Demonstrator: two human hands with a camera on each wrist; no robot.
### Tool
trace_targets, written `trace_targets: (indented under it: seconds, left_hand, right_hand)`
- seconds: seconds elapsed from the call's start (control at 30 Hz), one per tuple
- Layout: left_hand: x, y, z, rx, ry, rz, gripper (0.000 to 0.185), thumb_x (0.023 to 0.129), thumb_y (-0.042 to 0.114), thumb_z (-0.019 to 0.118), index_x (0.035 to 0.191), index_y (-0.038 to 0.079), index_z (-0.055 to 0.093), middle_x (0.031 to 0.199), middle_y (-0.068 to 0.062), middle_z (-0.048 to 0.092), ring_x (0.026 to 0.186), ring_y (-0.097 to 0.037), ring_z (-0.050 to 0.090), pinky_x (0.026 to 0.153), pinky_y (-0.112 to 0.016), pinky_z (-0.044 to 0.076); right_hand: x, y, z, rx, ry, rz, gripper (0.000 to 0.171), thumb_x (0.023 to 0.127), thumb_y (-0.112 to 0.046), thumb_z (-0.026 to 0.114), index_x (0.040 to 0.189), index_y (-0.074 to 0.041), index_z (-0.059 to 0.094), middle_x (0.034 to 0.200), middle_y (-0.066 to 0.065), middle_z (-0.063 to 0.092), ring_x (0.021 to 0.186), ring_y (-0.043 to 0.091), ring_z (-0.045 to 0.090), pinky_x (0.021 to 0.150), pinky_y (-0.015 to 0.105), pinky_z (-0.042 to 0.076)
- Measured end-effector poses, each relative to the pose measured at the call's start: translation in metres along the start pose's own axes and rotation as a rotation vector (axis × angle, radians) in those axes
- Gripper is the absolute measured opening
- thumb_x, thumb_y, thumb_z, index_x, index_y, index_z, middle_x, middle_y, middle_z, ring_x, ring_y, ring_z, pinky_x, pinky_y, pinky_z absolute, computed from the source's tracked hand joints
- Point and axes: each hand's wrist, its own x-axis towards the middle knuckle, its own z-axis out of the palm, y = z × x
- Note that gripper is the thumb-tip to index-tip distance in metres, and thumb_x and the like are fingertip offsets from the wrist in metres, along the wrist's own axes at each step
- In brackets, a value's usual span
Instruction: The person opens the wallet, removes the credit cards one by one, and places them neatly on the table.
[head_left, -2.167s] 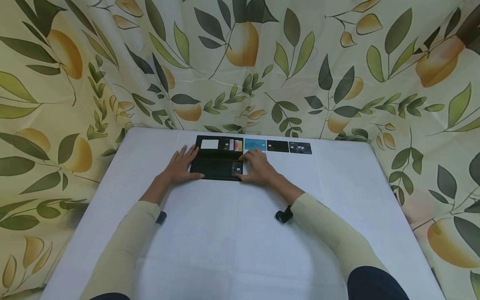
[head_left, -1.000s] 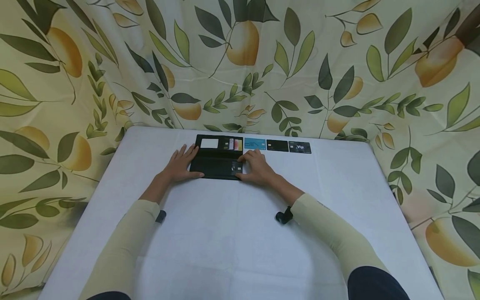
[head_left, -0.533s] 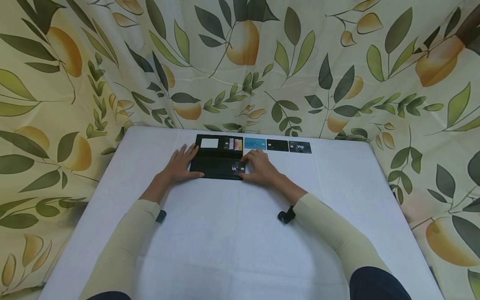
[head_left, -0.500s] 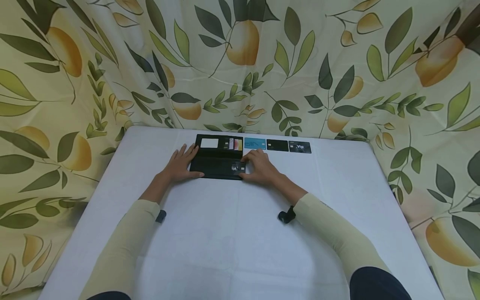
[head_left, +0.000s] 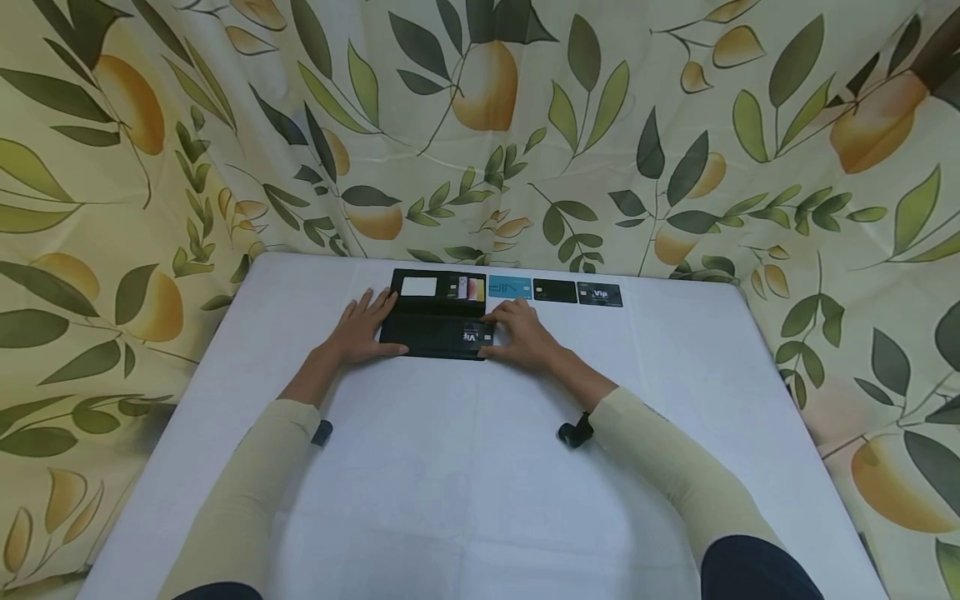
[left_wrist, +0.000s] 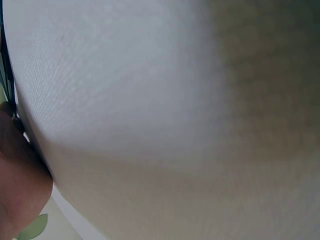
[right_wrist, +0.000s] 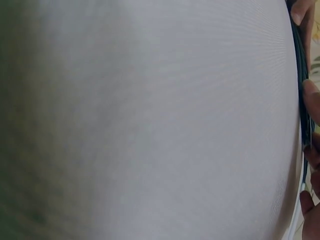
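sleeves: long, pale beige | wrists: small black cameras | hands (head_left: 360,332): bare

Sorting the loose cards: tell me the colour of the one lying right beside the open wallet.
Light blue card, next to the black wallet; the head view shows it best.

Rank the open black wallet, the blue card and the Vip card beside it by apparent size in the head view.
1. open black wallet, clearly the largest.
2. blue card and Vip card: they look about alike, so no ranking between them.
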Motion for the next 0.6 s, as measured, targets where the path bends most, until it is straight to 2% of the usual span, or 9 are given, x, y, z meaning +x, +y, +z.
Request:
trace_targets:
  seconds: [0.27,0.6]
  left_hand:
    - [0.0008,-0.0017,0.0021,-0.006,0.005,0.011,0.115,0.089,0.062,0.070,0.169,0.006,0.010,0.176,-0.016,0.004,0.160,-0.041,-0.008,0.125,-0.059,-0.004]
    - [0.0007,-0.0002,0.0014,-0.006,0.006,0.006,0.112,0.091,0.059,0.072,0.169,0.005,0.012,0.175,-0.017,0.005,0.160,-0.042,-0.006,0.125,-0.060,-0.004]
  right_hand:
    - [-0.0013,0.0012,-0.0006,0.012,0.021,-0.016,0.056,0.084,-0.042,0.091,0.127,-0.009,0.076,0.126,0.007,0.068,0.107,0.026,0.045,0.091,0.043,0.036]
    - [-0.0040,0.0029,-0.0034,0.021,0.013,0.000,0.057,0.083,-0.040,0.091,0.129,-0.010,0.075,0.127,0.008,0.067,0.110,0.027,0.046,0.095,0.045,0.036]
